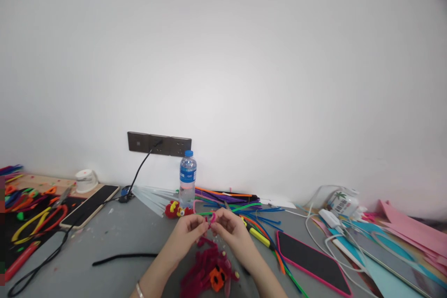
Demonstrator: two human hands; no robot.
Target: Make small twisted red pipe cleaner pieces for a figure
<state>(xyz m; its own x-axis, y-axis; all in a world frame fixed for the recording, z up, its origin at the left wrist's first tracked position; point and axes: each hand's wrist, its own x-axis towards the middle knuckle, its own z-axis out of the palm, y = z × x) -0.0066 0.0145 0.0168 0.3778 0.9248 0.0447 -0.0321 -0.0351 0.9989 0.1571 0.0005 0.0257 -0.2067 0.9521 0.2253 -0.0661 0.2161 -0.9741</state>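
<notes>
My left hand (187, 233) and my right hand (230, 229) meet over the grey table (104, 242), fingers pinched together on a small pink pipe-cleaner loop (213, 218). Just below the hands lies a dark red pipe-cleaner figure (206, 272) with an orange and black piece on it. A bracelet shows on my left wrist.
A water bottle (187, 178) stands behind the hands, beside a red and yellow pipe-cleaner figure (174, 209). Coloured pipe cleaners (237, 202) fan out to the right. A pink-cased phone (312, 260) lies right, another phone (91, 206) left. A black pipe cleaner (122, 257), cables and paper sheets surround.
</notes>
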